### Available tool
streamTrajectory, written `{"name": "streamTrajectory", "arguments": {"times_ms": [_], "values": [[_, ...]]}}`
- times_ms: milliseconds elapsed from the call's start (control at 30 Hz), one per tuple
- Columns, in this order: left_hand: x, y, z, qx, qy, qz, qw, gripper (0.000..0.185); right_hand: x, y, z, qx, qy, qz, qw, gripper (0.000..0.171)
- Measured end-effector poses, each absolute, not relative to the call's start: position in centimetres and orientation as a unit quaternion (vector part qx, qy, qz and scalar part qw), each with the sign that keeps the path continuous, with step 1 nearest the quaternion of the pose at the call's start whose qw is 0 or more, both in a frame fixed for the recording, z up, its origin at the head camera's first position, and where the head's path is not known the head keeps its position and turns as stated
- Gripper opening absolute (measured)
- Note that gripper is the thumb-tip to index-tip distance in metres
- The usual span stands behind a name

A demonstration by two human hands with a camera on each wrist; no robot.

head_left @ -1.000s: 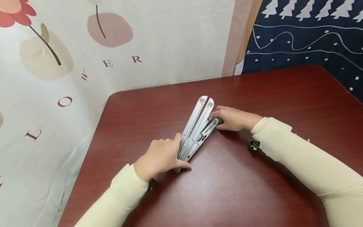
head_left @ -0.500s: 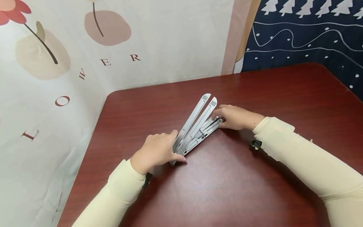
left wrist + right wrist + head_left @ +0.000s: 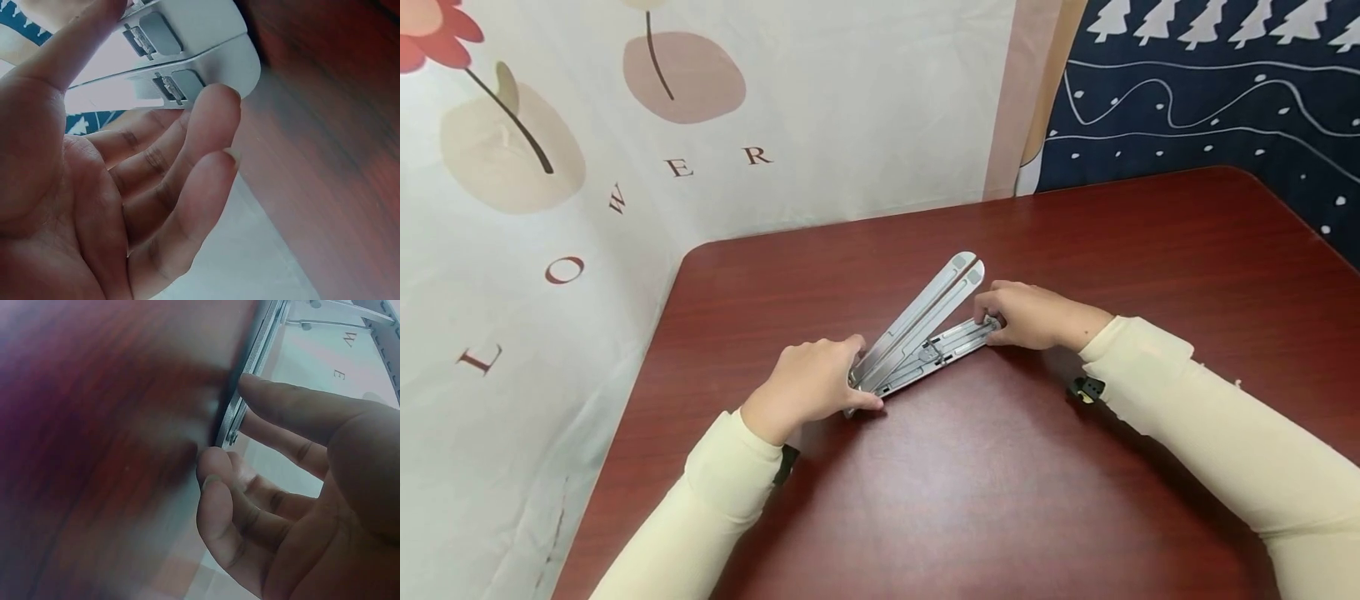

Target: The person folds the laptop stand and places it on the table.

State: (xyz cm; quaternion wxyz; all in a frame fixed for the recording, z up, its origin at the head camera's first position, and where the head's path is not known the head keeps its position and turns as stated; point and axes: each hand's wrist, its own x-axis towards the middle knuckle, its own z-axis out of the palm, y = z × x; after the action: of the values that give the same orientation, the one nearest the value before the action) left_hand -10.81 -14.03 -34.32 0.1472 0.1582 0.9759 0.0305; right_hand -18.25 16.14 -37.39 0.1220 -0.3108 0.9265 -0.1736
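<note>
A silver folding laptop stand (image 3: 955, 294) lies slantwise on the table, its paired arms raised at an angle from the flat base. My left hand (image 3: 812, 379) grips the hinged end, thumb on the near side and fingers behind. In the left wrist view, the stand's rounded end with grey pads (image 3: 219, 31) sits between thumb and fingers. At the base's other end, my right hand (image 3: 1037, 315) pinches the tip between thumb and fingers. The right wrist view shows the thumb at the stand's long edge (image 3: 265, 337), close over the tabletop.
The reddish-brown wooden table (image 3: 970, 500) extends around both hands. A white curtain (image 3: 880, 100) printed with flowers and letters hangs along the back and left edges. A dark blue cloth (image 3: 1195, 108) with white trees hangs at the back right.
The stand has turned clockwise in the head view, its hinged end shifting up and left with my left hand. My right hand has moved slightly right with the base's tip.
</note>
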Motion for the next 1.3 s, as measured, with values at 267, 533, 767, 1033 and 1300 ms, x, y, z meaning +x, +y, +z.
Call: {"name": "streamTrajectory", "arguments": {"times_ms": [267, 533, 767, 1033, 1300], "values": [[-12.5, -14.5, -34.2, 0.136, 0.979, 0.031, 0.146, 0.066, -17.8, 16.6, -37.4, -0.298, 0.93, -0.175, 0.123, 0.022], [-13.5, -14.8, -34.2, 0.125, 0.981, 0.041, 0.143, 0.064, -17.1, 16.7, -37.4, -0.289, 0.93, -0.182, 0.134, 0.023], [-14.4, -14.5, -34.2, 0.118, 0.983, 0.045, 0.132, 0.059, -16.3, 16.9, -37.2, -0.282, 0.931, -0.179, 0.149, 0.024], [-15.3, -13.7, -33.8, 0.119, 0.983, 0.042, 0.131, 0.054, -15.3, 17.0, -37.1, -0.278, 0.929, -0.172, 0.171, 0.028], [-16.0, -13.5, -34.0, 0.122, 0.984, 0.044, 0.124, 0.054, -14.6, 17.1, -37.1, -0.28, 0.923, -0.18, 0.193, 0.031]]}}
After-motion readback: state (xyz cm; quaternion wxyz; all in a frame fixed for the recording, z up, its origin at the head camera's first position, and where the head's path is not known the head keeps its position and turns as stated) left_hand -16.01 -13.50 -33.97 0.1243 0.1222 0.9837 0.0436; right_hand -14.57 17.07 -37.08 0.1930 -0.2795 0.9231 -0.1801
